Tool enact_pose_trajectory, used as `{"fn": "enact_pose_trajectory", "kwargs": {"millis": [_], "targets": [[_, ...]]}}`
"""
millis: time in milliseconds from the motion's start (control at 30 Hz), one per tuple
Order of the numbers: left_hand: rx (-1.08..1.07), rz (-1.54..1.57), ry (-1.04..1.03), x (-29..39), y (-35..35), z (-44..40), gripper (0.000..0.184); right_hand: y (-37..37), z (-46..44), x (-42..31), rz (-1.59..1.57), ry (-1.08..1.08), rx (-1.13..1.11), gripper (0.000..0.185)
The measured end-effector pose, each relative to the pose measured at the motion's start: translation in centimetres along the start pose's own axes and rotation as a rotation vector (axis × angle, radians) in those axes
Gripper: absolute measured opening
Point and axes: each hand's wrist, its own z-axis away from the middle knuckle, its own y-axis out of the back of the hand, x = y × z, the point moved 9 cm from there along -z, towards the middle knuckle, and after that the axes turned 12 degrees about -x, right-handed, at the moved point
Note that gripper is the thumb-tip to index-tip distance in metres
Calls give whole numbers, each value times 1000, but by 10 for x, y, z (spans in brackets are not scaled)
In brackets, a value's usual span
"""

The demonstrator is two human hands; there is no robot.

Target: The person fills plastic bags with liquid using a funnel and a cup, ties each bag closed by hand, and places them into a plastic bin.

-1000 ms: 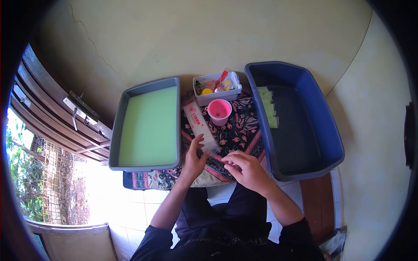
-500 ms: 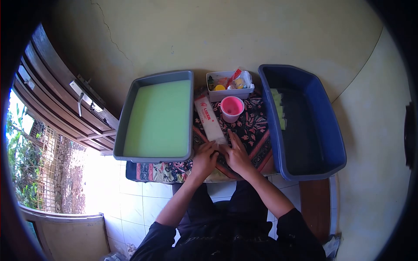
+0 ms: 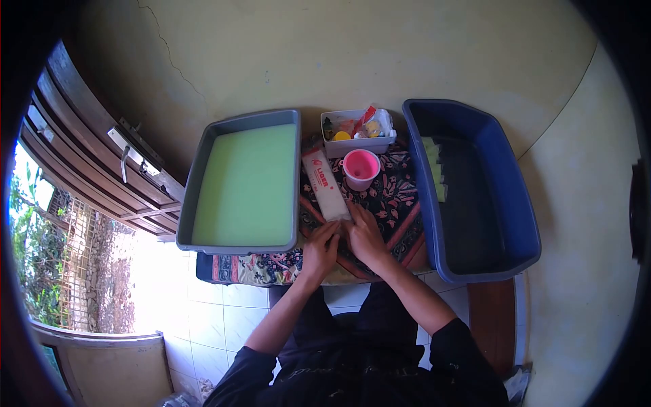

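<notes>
Red "LIGER" lettering (image 3: 325,175) on the pale plastic packet (image 3: 330,198); shirt print (image 3: 352,372) illegible

light: daylight through the open doorway (image 3: 74,271), left | exposure: floor (image 3: 159,292) there blown white, back wall (image 3: 339,54) dimmer | shadow: dark inside the blue tub (image 3: 475,203) | focus: left hand (image 3: 321,249), right hand (image 3: 365,239) fairly crisp; shirt lettering (image 3: 352,373) illegible | lens: fisheye, door (image 3: 102,163) bowed, corners black

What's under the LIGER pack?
Patterned cloth shows around the LIGER pack; whatever lies directly beneath is covered. The left hand and right hand partly hide its near end.
</notes>
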Motion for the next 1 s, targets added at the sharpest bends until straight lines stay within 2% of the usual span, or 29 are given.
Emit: {"fn": "enact_pose_trajectory", "kwargs": {"millis": [200,667,767,900,1000], "targets": [[8,-26,14,-2,2,-3,31,1,0,-2,46,33,52,22],[-24,10,20,-4,1,-14,35,18,4,4,-162,25,192,13],[-66,-38,77,-8,-4,-19,39,22,9,4,-199,6,214,12],[-86,-156,21,-2,-7,-25,41,23,17,6,-305,1,230,8],[-75,-169,24,0,-6,-26,39,44,28,0,-396,1,322,6]]}}
